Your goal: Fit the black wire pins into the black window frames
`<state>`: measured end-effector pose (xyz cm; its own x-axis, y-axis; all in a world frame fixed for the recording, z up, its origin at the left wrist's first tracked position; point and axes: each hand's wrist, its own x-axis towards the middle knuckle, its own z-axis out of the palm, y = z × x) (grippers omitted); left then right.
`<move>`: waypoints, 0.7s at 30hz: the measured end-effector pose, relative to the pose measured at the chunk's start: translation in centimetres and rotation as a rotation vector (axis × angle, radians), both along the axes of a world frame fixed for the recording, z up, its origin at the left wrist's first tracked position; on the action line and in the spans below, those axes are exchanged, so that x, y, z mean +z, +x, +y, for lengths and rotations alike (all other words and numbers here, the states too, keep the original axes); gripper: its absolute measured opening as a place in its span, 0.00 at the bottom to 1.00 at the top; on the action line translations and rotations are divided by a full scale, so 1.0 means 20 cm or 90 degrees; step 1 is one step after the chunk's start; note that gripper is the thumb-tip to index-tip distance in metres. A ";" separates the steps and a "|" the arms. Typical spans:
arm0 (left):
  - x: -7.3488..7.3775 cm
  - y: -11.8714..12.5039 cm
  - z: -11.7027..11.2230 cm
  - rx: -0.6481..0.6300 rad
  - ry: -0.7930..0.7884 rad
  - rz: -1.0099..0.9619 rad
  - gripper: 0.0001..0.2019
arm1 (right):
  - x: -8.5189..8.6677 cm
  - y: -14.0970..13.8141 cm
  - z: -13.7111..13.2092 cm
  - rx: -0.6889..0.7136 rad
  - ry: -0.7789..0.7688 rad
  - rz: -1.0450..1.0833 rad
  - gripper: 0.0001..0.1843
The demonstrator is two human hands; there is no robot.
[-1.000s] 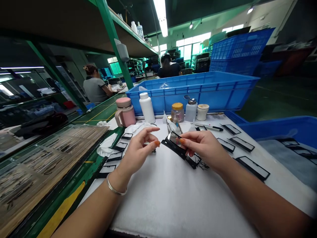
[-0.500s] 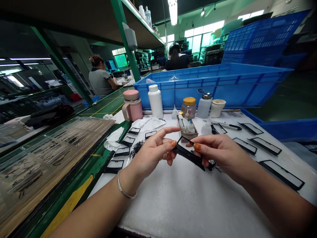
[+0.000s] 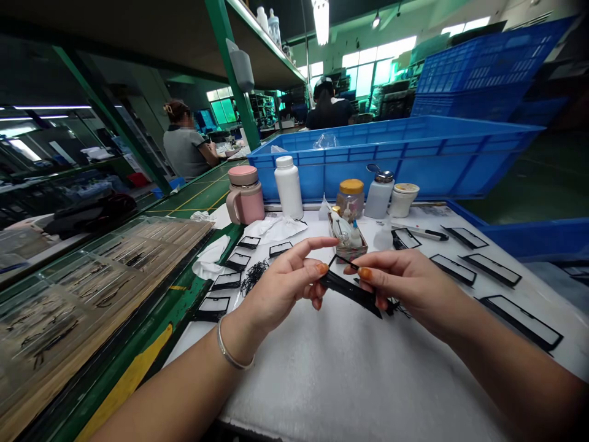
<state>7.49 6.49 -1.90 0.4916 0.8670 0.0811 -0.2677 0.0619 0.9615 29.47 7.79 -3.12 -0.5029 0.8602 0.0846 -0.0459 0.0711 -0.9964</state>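
Note:
Between my hands, above the white worktop (image 3: 317,380), a black rectangular frame (image 3: 352,294) is held tilted. My left hand (image 3: 294,270) pinches its left end between thumb and fingers, with the index finger stretched out. At its right side my right hand (image 3: 396,276) grips the frame with thumb and fingertips. Thin black strands (image 3: 399,308) show just under the right fingers; whether they are held or lie on the worktop, I cannot tell. A pile of black strands (image 3: 253,277) lies beyond my left wrist. Similar black frames (image 3: 214,305) lie in rows at both sides.
Behind my hands stands a small box of bottles (image 3: 350,250). A pink mug (image 3: 246,199), a white bottle (image 3: 289,187), a yellow-lidded jar (image 3: 350,195) and a pump bottle (image 3: 380,195) line the back before a blue crate (image 3: 396,162). A divided tray (image 3: 92,276) lies left. Two people sit farther off.
Both hands keep nearly the same grip and place on the black frame. The whole view has shifted very slightly.

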 end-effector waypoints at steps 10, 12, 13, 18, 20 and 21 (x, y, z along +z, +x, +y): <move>0.00 -0.01 0.00 0.066 0.082 0.039 0.17 | 0.01 0.00 0.01 -0.034 -0.052 0.001 0.16; 0.01 -0.02 0.00 0.081 0.095 0.046 0.18 | 0.01 0.00 0.01 -0.030 -0.054 -0.003 0.17; 0.01 -0.02 0.00 0.085 0.101 0.050 0.18 | 0.01 -0.01 0.01 -0.030 -0.051 -0.005 0.18; 0.01 -0.02 0.00 0.094 0.127 0.062 0.17 | 0.02 -0.01 0.01 -0.039 -0.038 -0.023 0.18; 0.01 -0.02 0.00 0.094 0.131 0.066 0.17 | 0.02 -0.01 0.01 -0.040 -0.038 -0.031 0.19; 0.01 -0.02 0.00 0.093 0.132 0.069 0.17 | 0.02 -0.01 0.01 -0.041 -0.040 -0.034 0.19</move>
<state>7.10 6.47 -1.71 0.3779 0.8998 0.2180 -0.1543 -0.1710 0.9731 29.36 8.02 -2.69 -0.4484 0.8938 0.0039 0.0102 0.0095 -0.9999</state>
